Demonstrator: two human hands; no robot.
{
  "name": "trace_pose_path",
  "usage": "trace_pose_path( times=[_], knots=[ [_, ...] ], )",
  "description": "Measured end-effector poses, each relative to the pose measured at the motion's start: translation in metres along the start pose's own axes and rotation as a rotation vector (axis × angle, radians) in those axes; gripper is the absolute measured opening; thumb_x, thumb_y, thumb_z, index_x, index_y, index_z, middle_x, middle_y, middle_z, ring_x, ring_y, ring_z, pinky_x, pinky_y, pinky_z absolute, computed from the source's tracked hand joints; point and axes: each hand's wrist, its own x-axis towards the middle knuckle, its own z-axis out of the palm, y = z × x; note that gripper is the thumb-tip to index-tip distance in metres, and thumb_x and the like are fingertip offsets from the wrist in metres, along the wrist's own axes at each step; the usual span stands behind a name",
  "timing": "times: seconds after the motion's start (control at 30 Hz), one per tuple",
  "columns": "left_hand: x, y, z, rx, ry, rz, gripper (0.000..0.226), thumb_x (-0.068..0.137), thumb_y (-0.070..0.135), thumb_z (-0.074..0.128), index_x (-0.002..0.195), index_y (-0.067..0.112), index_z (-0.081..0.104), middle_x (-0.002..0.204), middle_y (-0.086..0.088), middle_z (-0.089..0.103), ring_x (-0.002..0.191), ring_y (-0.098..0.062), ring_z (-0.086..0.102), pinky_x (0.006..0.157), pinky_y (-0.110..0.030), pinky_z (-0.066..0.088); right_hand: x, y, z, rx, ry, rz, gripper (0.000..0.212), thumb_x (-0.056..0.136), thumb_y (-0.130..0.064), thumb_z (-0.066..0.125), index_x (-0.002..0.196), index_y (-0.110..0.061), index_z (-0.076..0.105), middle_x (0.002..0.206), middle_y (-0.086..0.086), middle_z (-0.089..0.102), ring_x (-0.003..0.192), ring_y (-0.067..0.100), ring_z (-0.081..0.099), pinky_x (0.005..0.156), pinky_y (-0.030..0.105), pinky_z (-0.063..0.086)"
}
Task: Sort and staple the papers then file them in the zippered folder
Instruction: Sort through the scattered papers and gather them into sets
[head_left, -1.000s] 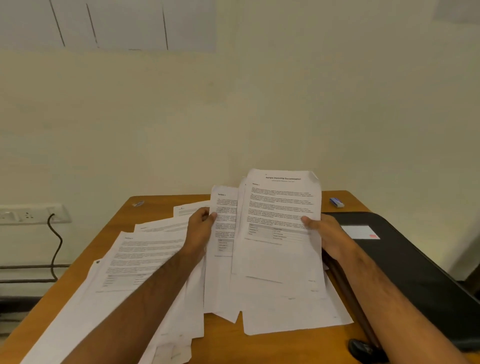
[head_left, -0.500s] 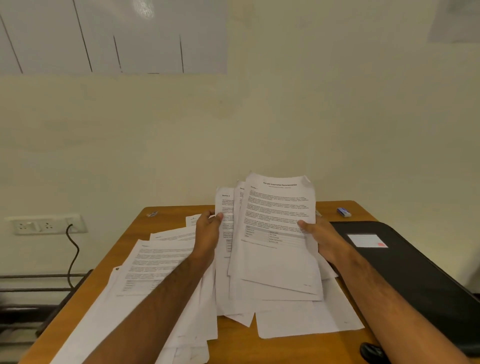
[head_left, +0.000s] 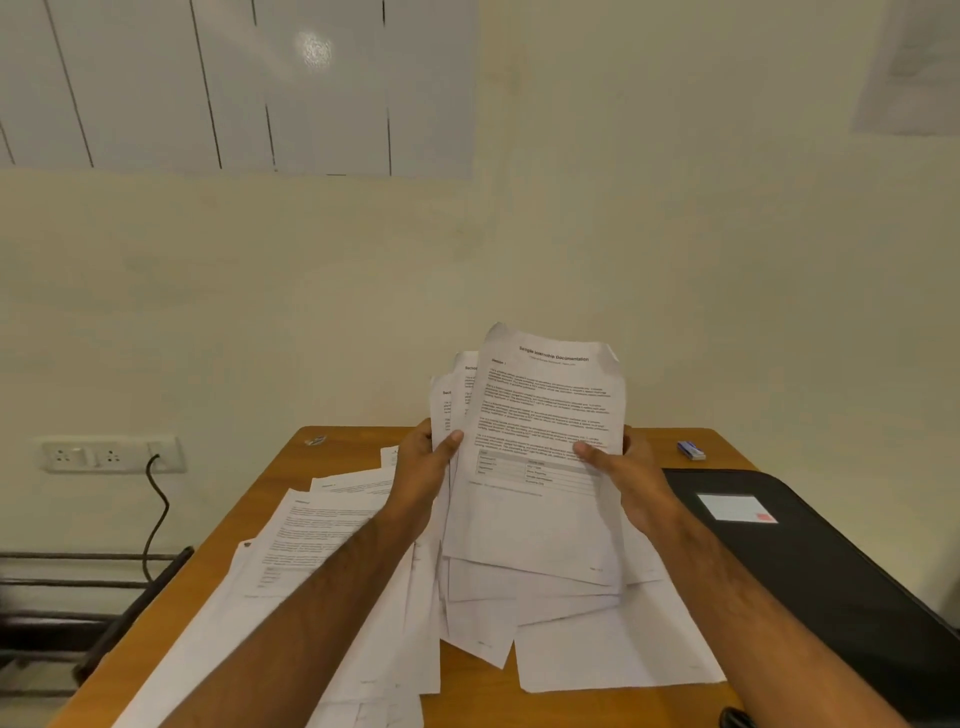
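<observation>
Sorting underway: both hands' fingers (head_left: 451, 441) pinch a fanned sheaf (head_left: 540, 467); stapling and the shut zippered folder (head_left: 810, 561) remain

Cream wall (head_left: 675, 234), wooden table (head_left: 270, 499)

Left hand (head_left: 423, 470) and right hand (head_left: 626, 470) grip a fanned sheaf (head_left: 540, 457) at frame center, thumbs on front page, raised off desk (head_left: 358, 441). Loose papers (head_left: 322, 535) spread lower left. Black folder (head_left: 810, 561) lies flat at right. Stapler (head_left: 691, 450) near desk's far right edge. Socket (head_left: 111, 454) on wall, left.
</observation>
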Motion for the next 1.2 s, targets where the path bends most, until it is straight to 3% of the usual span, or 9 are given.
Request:
trace_pose_path(
  times=[0.1,0.27,0.37,0.53,0.7,0.83,0.93,1.03,1.2],
  knots=[
    [0.001,0.007,-0.003,-0.022,0.009,0.015,0.035,0.096,0.016,0.064,0.130,0.016,0.060,0.123,-0.001,0.070,0.112,-0.026,0.068,0.095,-0.056,0.054,0.003,-0.004,-0.002,0.057,0.096,-0.044,0.048,0.081,0.000,0.080,0.124,-0.007,0.063,0.111,0.002,0.073,0.102,0.016,0.069,0.080,0.026,0.055],
    [0.004,0.023,-0.010,-0.048,-0.015,0.039,0.034,0.096,0.015,0.063,0.130,0.015,0.060,0.122,-0.003,0.071,0.109,-0.026,0.070,0.093,-0.057,0.054,0.007,-0.015,-0.006,0.060,0.044,-0.053,0.048,0.080,-0.003,0.081,0.126,-0.008,0.067,0.117,0.006,0.074,0.111,0.026,0.069,0.099,0.044,0.054],
    [0.004,0.031,-0.010,-0.056,-0.026,0.036,0.032,0.096,0.012,0.063,0.128,0.015,0.061,0.121,-0.004,0.071,0.107,-0.028,0.071,0.093,-0.059,0.054,0.005,-0.022,-0.005,0.058,-0.027,-0.052,0.062,0.064,-0.015,0.087,0.123,-0.010,0.069,0.116,0.005,0.075,0.109,0.025,0.070,0.098,0.043,0.054],
    [0.001,0.035,-0.003,-0.083,-0.067,-0.013,0.029,0.099,0.003,0.054,0.125,0.015,0.062,0.121,-0.009,0.071,0.111,-0.033,0.067,0.096,-0.056,0.053,-0.003,-0.024,0.005,0.003,-0.157,-0.034,0.061,0.067,-0.020,0.087,0.124,-0.009,0.069,0.118,0.005,0.075,0.112,0.023,0.071,0.099,0.037,0.054],
    [-0.005,0.040,0.010,-0.120,-0.047,-0.006,0.022,0.100,0.004,0.050,0.116,0.010,0.065,0.108,-0.014,0.073,0.091,-0.030,0.072,0.074,-0.040,0.062,-0.005,-0.023,0.006,0.087,-0.248,0.069,0.054,0.077,-0.010,0.082,0.128,-0.007,0.065,0.120,0.009,0.074,0.114,0.029,0.070,0.102,0.046,0.053],
    [0.000,0.039,0.016,-0.065,-0.096,0.004,0.029,0.101,0.002,0.048,0.127,0.008,0.059,0.120,-0.015,0.070,0.108,-0.034,0.068,0.091,-0.047,0.057,-0.005,-0.016,-0.005,-0.019,-0.271,0.105,0.061,0.082,-0.026,0.082,0.137,-0.013,0.060,0.130,0.006,0.070,0.122,0.028,0.065,0.108,0.049,0.047],
    [0.003,0.035,0.016,-0.005,-0.161,-0.001,0.038,0.099,-0.007,0.043,0.132,0.008,0.055,0.120,-0.016,0.069,0.107,-0.030,0.069,0.092,-0.043,0.058,-0.002,-0.007,-0.026,-0.013,-0.139,0.079,0.078,0.072,-0.038,0.088,0.139,-0.011,0.056,0.132,0.010,0.068,0.115,0.027,0.068,0.099,0.046,0.056],
    [0.005,0.021,0.007,0.046,-0.155,-0.021,0.036,0.100,-0.005,0.041,0.130,0.009,0.057,0.118,-0.014,0.071,0.106,-0.028,0.071,0.091,-0.044,0.058,-0.004,-0.007,-0.044,0.133,0.030,0.078,0.041,0.093,-0.011,0.069,0.133,-0.007,0.059,0.122,0.008,0.069,0.098,0.019,0.070,0.076,0.029,0.061],
    [0.012,-0.010,-0.007,0.184,-0.076,-0.058,0.030,0.099,0.000,0.049,0.122,0.015,0.062,0.114,-0.005,0.072,0.108,-0.022,0.069,0.088,-0.041,0.059,0.004,0.004,-0.064,0.240,0.141,0.096,0.043,0.097,-0.002,0.062,0.140,-0.012,0.059,0.132,0.007,0.067,0.113,0.022,0.067,0.091,0.037,0.058]
  ],
)
